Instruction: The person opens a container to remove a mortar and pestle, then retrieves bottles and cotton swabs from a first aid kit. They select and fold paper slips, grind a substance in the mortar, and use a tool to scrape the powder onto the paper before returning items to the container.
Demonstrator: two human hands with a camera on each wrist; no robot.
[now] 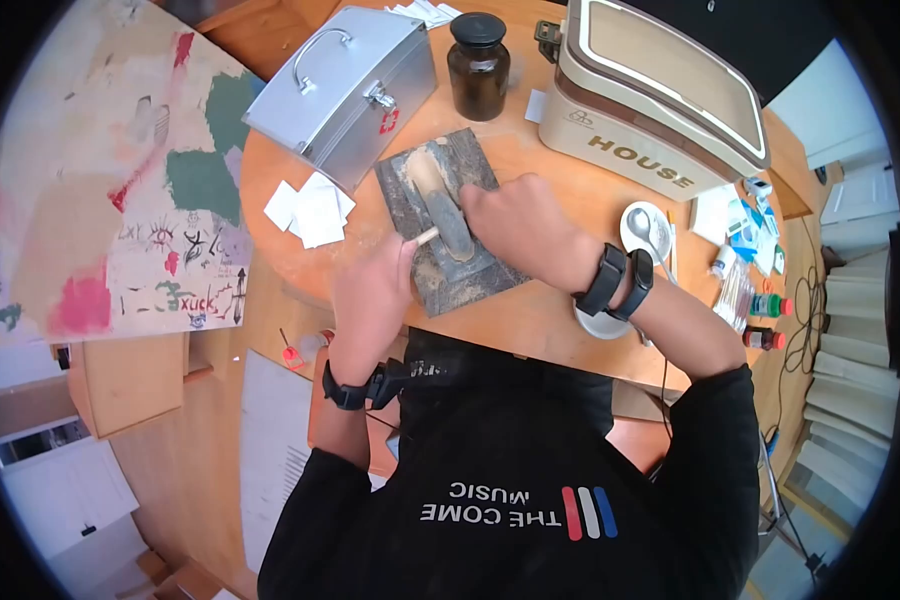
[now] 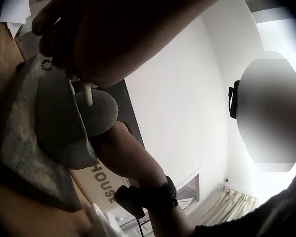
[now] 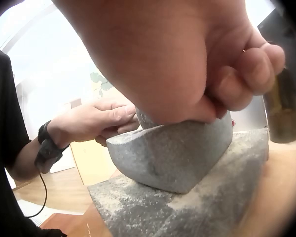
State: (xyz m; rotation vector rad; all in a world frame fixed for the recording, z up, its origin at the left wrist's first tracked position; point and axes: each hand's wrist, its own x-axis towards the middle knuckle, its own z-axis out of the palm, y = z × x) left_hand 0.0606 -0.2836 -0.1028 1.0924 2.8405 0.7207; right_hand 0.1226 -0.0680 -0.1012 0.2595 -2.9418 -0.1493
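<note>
A grey stone wheel (image 1: 448, 222) (image 2: 107, 116) stands in a boat-shaped grey trough (image 1: 427, 168) (image 2: 64, 121) (image 3: 172, 155). Tan powder dusts the dark slab (image 1: 470, 290) (image 3: 138, 212) beneath it. On the wheel's left side, my left hand (image 1: 370, 295) (image 2: 113, 39) (image 3: 96, 121) grips a pale rod handle (image 1: 427, 236) (image 2: 88, 94). Across the wheel, my right hand (image 1: 530, 225) (image 2: 121, 148) (image 3: 163, 54) has its fingers curled at the other end of the handle, which the hand itself hides.
Behind the slab stand a silver case (image 1: 340, 90), a dark lidded jar (image 1: 478, 70) and a cream HOUSE box (image 1: 650, 110). White papers (image 1: 315, 210) lie at the left. At the right are a bowl with a spoon (image 1: 647, 228), cotton swabs (image 1: 735, 298) and small bottles (image 1: 767, 305).
</note>
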